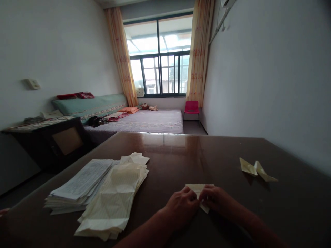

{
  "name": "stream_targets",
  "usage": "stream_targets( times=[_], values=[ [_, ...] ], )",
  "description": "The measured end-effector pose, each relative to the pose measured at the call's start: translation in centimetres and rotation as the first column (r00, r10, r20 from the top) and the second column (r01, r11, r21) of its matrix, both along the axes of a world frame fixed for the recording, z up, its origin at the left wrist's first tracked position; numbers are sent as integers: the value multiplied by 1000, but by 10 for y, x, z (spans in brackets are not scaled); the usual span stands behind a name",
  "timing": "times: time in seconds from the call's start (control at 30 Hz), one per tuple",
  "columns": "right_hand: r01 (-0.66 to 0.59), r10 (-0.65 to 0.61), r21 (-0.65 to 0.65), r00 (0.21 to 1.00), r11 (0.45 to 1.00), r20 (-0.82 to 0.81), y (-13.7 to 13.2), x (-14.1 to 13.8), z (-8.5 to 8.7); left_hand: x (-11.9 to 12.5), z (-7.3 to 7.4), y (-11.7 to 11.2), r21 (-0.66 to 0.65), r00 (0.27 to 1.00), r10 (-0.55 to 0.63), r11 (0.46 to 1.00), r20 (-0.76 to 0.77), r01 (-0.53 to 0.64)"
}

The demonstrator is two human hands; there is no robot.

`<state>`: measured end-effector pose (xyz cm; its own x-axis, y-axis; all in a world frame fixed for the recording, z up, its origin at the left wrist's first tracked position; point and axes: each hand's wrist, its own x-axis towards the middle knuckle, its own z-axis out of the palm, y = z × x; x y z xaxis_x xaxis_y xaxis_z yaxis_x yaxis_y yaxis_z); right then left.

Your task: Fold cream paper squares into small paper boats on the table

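Note:
A small folded piece of pale paper [198,189] lies on the dark brown table [181,155] near its front edge. My left hand [181,206] and my right hand [217,199] meet over it, fingers curled and pinching its near edge. To the left lie a stack of printed sheets [80,184] and a pile of creased pale sheets [116,199]. A finished folded paper shape [257,169] rests on the table at the right.
Beyond the table stands a bed [144,121] with cushions and clothes, a dark cabinet [51,137] at the left, a pink chair [191,107] by the window [160,58], and a plain wall on the right.

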<state>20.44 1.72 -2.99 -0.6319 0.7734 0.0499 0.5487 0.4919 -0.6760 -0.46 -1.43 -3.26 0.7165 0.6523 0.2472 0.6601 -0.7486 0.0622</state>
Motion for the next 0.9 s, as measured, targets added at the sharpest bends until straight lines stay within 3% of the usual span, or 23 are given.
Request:
stream_targets(
  times=[0.33,0.67,0.9],
  values=[
    [8,-8,8,1000,1000,-19,3,3,-5,-2,3,-9,-69,998,-47,997,-39,44],
    [-32,32,-15,999,999,-26,2,6,0,-4,8,-13,-34,997,-58,998,-60,56],
    [106,-110,69,992,992,57,8,4,-5,0,3,-15,-55,997,-62,997,-53,59]
  ],
)
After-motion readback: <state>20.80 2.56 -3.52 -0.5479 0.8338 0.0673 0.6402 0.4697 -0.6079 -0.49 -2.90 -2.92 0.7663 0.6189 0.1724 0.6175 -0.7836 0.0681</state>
